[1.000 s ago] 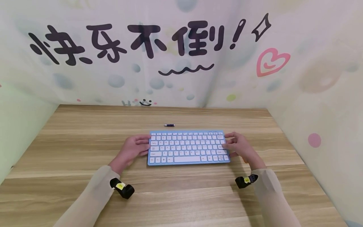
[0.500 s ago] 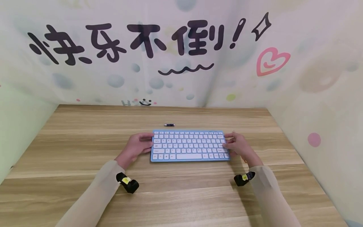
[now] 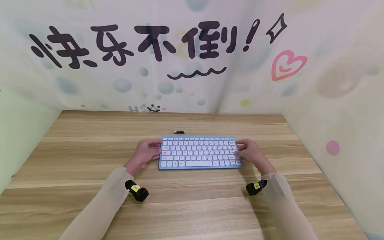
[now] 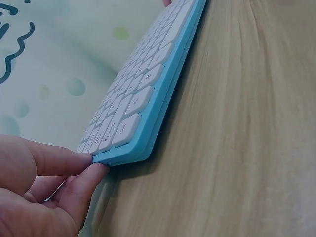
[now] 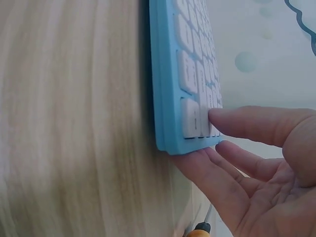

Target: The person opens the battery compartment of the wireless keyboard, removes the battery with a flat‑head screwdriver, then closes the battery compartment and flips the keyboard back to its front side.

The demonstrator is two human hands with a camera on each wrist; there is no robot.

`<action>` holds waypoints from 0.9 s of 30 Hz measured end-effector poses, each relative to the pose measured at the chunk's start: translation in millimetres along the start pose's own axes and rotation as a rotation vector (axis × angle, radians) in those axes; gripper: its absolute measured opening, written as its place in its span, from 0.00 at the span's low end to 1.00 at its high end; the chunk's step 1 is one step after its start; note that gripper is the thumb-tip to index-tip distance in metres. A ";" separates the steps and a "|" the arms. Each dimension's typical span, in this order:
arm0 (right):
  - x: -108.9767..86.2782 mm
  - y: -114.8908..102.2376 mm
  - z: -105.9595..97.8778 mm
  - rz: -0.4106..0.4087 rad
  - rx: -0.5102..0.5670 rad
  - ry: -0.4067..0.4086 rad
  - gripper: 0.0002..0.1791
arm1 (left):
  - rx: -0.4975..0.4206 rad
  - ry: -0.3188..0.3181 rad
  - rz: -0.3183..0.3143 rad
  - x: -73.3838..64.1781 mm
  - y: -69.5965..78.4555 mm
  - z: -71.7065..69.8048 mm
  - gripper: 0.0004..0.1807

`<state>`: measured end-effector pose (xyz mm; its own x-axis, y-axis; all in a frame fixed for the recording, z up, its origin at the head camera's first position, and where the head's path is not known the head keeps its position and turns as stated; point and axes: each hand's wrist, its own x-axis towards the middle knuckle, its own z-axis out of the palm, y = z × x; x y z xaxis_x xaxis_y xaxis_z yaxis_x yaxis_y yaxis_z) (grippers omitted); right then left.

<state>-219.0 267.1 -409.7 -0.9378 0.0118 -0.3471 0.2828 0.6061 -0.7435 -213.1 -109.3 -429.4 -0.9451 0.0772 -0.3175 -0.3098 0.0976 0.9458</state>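
A light-blue keyboard [image 3: 199, 152] with white keys lies level at the middle of the wooden table, long side across; whether it touches the wood all along cannot be told. At its left end, my left hand [image 3: 144, 154] pinches the edge, with the thumb and a finger meeting at the blue rim in the left wrist view. My right hand [image 3: 251, 154] grips the opposite end. In the right wrist view the right thumb [image 5: 261, 122] presses on the keys at that end, while the other fingers lie against the edge and partly under it.
Behind the keyboard lies a small dark cylinder with a silver end, like a battery [image 3: 179, 132]. An orange and black tool [image 5: 199, 230] with a thin metal shaft shows past the right fingers. A printed cloth [image 3: 192, 90] hangs at the table's back.
The keyboard has moved slightly away from me and its left end has shifted right. My left hand went right and forward with it; my right hand moved only a little. Both keep their hold.
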 end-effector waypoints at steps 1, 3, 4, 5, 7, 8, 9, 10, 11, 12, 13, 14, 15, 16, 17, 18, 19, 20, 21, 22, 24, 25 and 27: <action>0.1 -0.3 0.2 0.001 -0.001 0.000 0.29 | 0.003 0.003 -0.003 -0.1 0.1 0.0 0.25; 0.3 -0.8 0.3 0.001 -0.004 0.003 0.28 | 0.007 0.011 -0.011 -0.4 0.1 0.4 0.25; 0.4 -1.0 0.3 0.000 -0.006 0.003 0.28 | 0.011 0.013 -0.014 -0.5 -0.1 0.6 0.25; 0.3 -1.3 0.1 0.000 -0.007 0.003 0.28 | 0.012 0.016 -0.018 -0.7 -0.2 1.0 0.25; 0.2 -1.6 -0.1 0.000 -0.010 0.003 0.28 | 0.018 0.021 -0.020 -0.9 -0.5 1.6 0.25; 0.3 -1.6 0.0 0.000 -0.011 0.003 0.28 | 0.016 0.021 -0.020 -0.9 -0.6 1.9 0.25; 0.2 -1.6 0.0 -0.001 -0.011 0.002 0.28 | 0.015 0.021 -0.018 -0.8 -0.7 2.1 0.25; 0.4 -1.4 0.0 -0.003 -0.012 0.002 0.28 | 0.015 0.020 -0.016 -0.8 -0.7 2.4 0.25; 0.5 -1.2 0.1 -0.005 -0.012 0.002 0.29 | 0.014 0.021 -0.014 -0.9 -0.6 2.8 0.25; 0.8 -0.7 0.1 -0.006 -0.012 0.001 0.29 | 0.014 0.021 -0.012 -0.6 -0.7 3.0 0.25; 1.1 -0.4 -0.2 -0.005 -0.013 0.003 0.29 | 0.015 0.021 -0.011 -0.4 -0.8 3.2 0.25; 1.5 -0.1 -0.3 -0.005 -0.013 0.004 0.29 | 0.014 0.021 -0.008 -0.2 -0.9 3.4 0.25; 2.0 0.4 -0.7 -0.007 -0.015 0.003 0.29 | 0.014 0.023 -0.006 -0.1 -1.1 3.5 0.25; 2.2 0.7 -1.2 -0.014 -0.022 0.001 0.29 | 0.017 0.023 -0.003 -0.2 -1.3 3.7 0.25; 2.4 1.0 -1.7 -0.016 -0.028 0.001 0.28 | 0.018 0.025 -0.001 -0.3 -1.5 3.7 0.25; 2.2 0.8 -2.4 -0.018 -0.036 -0.001 0.28 | 0.022 0.025 0.003 -0.5 -1.9 3.6 0.25; 1.8 0.4 -3.4 -0.022 -0.041 -0.005 0.27 | 0.026 0.025 0.007 -0.9 -2.2 3.6 0.25; 1.5 0.1 -4.6 -0.028 -0.043 -0.015 0.26 | 0.031 0.024 0.012 -1.2 -2.6 3.4 0.25; 1.2 -0.4 -6.1 -0.036 -0.051 -0.026 0.25 | 0.037 0.024 0.015 -1.7 -2.6 3.1 0.24; 0.8 -1.2 -8.1 -0.045 -0.053 -0.041 0.25 | 0.043 0.022 0.017 -2.0 -2.7 2.4 0.24; 1.1 -2.9 -12.8 -0.070 -0.087 -0.056 0.24 | 0.049 0.020 0.025 -2.1 -2.5 -0.4 0.23; 1.7 -3.8 -15.5 -0.084 -0.102 -0.064 0.24 | 0.056 0.017 0.033 -2.3 -1.9 -2.6 0.22; 3.5 -5.6 -21.6 -0.106 -0.124 -0.083 0.25 | 0.082 0.018 0.040 -3.3 0.1 -9.5 0.22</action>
<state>-228.3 281.0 -394.4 -0.9397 -0.1201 -0.3201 0.1511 0.6940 -0.7040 -211.0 -119.0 -427.7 -0.9585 0.0647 -0.2778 -0.2631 0.1754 0.9487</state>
